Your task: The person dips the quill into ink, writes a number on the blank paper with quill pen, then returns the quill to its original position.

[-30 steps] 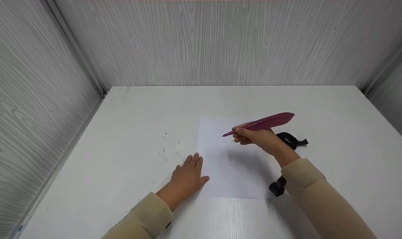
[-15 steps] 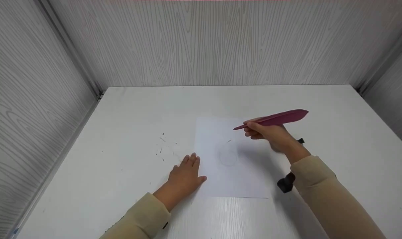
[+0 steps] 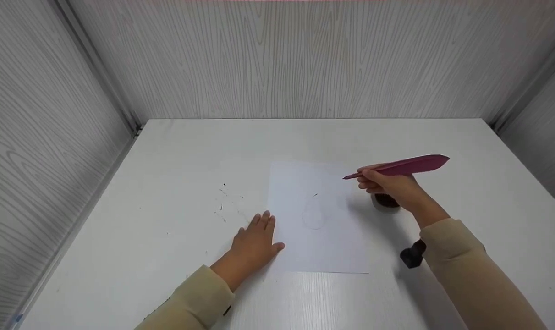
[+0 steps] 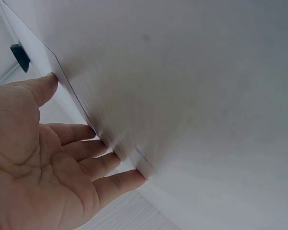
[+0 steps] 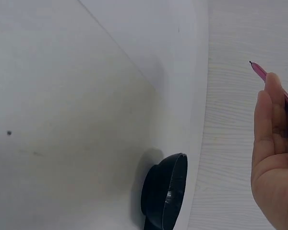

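Observation:
My right hand (image 3: 392, 185) pinches a dark pink feather pen (image 3: 417, 165) above the right edge of a white sheet of paper (image 3: 327, 252); the pen's tip points left and is raised off the sheet. A faint oval and a short dark stroke mark the paper. My left hand (image 3: 254, 243) rests with fingers extended at the sheet's left edge. Partly hidden under my right hand is a black bowl (image 3: 387, 200); the right wrist view shows the bowl (image 5: 165, 191) more fully. In that view the pen's tip (image 5: 256, 68) sticks out past my fingers.
The white table (image 3: 176, 156) has several small dark smudges (image 3: 222, 201) left of the paper. Grainy panels (image 3: 277, 59) stand behind it and on both sides. A black device (image 3: 412, 255) sits at my right wrist.
My right hand has moved right with the feather pen, from over the paper to its right edge. The oval on the sheet is now uncovered. My left hand stays in place.

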Demonstrator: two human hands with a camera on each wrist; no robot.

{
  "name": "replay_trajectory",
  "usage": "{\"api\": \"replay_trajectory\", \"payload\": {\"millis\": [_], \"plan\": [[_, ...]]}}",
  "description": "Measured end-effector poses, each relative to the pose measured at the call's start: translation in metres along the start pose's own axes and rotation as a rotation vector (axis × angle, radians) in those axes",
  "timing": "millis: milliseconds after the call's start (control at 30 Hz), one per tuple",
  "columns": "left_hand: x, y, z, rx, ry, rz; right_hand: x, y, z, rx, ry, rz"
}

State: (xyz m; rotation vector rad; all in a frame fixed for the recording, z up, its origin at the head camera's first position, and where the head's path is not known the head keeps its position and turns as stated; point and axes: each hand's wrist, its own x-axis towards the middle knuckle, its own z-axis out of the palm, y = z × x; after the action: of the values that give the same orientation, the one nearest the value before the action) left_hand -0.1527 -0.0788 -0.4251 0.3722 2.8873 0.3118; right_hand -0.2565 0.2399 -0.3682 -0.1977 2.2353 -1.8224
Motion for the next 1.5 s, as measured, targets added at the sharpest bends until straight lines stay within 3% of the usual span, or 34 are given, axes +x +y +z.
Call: {"api": "replay_trajectory", "payload": {"millis": [400, 667, 1067, 1333, 1500], "plan": [[0.001, 0.002, 0.0, -0.008, 0.0, -0.008, -0.008, 0.012, -0.033, 0.0, 0.047, 0.033], [0.001, 0.005, 0.0, -0.027, -0.013, -0.027, -0.017, 0.026, -0.056, 0.039, 0.044, 0.007], [0.002, 0.004, 0.001, -0.032, -0.026, -0.032, -0.032, 0.039, -0.087, -0.084, 0.109, 0.095], [0.002, 0.003, 0.002, -0.02, -0.021, -0.02, -0.039, 0.044, -0.101, -0.01, 0.139, 0.06], [0.002, 0.003, 0.001, 0.0, -0.019, -0.017, -0.043, 0.049, -0.109, 0.067, 0.109, 0.009]]}}
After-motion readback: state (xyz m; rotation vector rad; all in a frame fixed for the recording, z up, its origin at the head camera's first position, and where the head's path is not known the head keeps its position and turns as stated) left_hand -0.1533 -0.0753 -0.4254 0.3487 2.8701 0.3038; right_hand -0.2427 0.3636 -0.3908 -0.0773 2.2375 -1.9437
